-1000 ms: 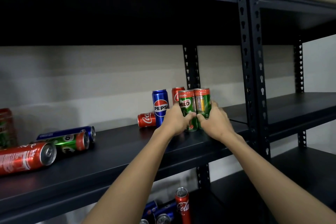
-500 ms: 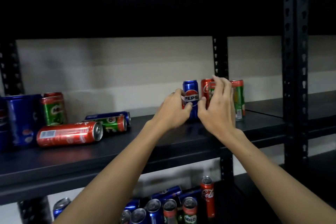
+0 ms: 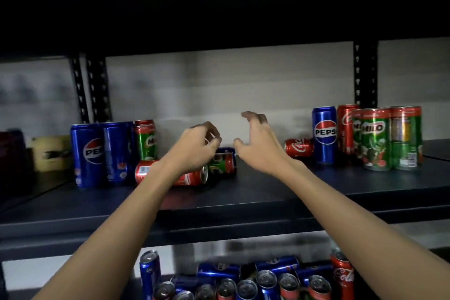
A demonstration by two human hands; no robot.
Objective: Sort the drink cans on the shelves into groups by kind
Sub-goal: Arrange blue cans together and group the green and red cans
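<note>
Both hands hover empty over the middle of the dark shelf (image 3: 243,200). My left hand (image 3: 197,148) has loosely curled fingers just above a lying green Milo can (image 3: 222,163) and a lying red Coca-Cola can (image 3: 192,176). Spread fingers of my right hand (image 3: 255,141) are in the air, touching nothing. At the right stand two Milo cans (image 3: 389,139), a Pepsi can (image 3: 325,134) and a red Coca-Cola can (image 3: 345,126), with another Coca-Cola can (image 3: 299,147) lying beside them. At the left stand two Pepsi cans (image 3: 102,153) and a Milo can (image 3: 145,140).
The shelf below holds several mixed cans (image 3: 255,282), blue and red. A yellowish object (image 3: 51,153) sits at the far left of the middle shelf. Black perforated uprights (image 3: 97,90) rise behind the cans, and the upper shelf overhangs closely.
Both hands have let go of the cans at the right and moved left to the shelf's middle. The view has panned left and down.
</note>
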